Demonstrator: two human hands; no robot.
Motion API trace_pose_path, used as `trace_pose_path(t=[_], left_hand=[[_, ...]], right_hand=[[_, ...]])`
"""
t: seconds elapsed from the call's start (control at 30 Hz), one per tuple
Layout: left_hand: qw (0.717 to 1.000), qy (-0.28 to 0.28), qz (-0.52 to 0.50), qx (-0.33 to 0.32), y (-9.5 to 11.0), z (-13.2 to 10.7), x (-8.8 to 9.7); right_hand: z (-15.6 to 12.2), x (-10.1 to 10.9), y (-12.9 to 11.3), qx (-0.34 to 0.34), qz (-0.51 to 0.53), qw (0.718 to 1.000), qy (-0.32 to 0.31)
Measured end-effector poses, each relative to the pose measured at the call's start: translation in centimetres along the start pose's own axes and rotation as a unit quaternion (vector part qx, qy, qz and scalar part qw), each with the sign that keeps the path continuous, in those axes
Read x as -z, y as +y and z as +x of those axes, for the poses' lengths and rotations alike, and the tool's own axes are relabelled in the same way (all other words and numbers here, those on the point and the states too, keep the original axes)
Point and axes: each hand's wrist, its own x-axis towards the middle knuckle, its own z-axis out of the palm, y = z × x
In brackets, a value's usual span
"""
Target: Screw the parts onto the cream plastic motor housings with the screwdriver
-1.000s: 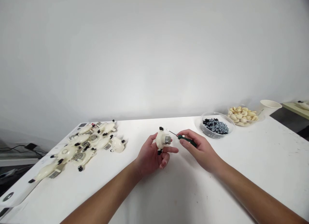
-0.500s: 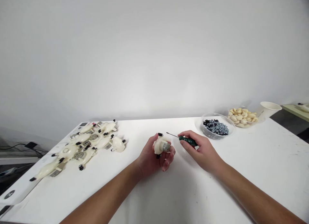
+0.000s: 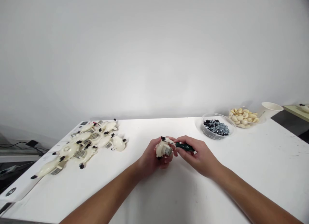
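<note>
The left hand (image 3: 151,155) is cupped, its fingers curled up under a cream plastic housing (image 3: 160,149) and gripping it just above the white table (image 3: 217,188), with the housing's silver motor can (image 3: 168,151) facing the right hand. The right hand (image 3: 197,156) pinches the green-and-black handle of a small screwdriver (image 3: 184,147) between thumb and fingers, and the two hands nearly meet around the work. The screwdriver's thin steel shaft (image 3: 171,142) runs left across the top of the housing, its tip beside a black tab (image 3: 163,138); whether the tip sits in a screw is too small to tell. To the left on the table, well apart from the hands, lies a heap of similar cream housings (image 3: 89,143) with black tabs and metal plates, overlapping one another. Farther off to the right, a clear plastic tub (image 3: 208,131) holds black parts and silver screws (image 3: 216,127). Behind it sits a clear bowl of pale curved pieces (image 3: 242,116), too small to identify, with a white paper cup (image 3: 269,110) just beside it, tipped on its side near the table's far edge.
</note>
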Motion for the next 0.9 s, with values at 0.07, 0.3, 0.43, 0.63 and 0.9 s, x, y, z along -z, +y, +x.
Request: trace_pose_path(t=[0.07, 0.3, 0.43, 0.63, 0.9], left_hand=[[1.0, 0.003, 0.025, -0.017, -0.1, -0.1, 0.0], [0.999, 0.014, 0.033, -0.027, -0.2, 0.0, 0.2], [0.999, 0.024, -0.025, -0.033, 0.1, 0.1, 0.4], [0.995, 0.051, -0.07, -0.057, 0.7, 0.2, 0.5], [0.994, 0.07, -0.056, -0.059, 0.4, 0.4, 0.3]], right_hand=[[-0.1, -0.1, 0.0, 0.012, -0.009, 1.0, -0.002], [-0.2, -0.2, -0.2, 0.023, -0.038, 0.999, -0.014], [-0.2, 0.3, -0.2, 0.051, -0.066, 0.996, 0.011], [0.1, 1.3, 0.1, 0.076, -0.082, 0.99, 0.082], [-0.1, 0.4, 0.2, 0.084, -0.106, 0.989, 0.051]])
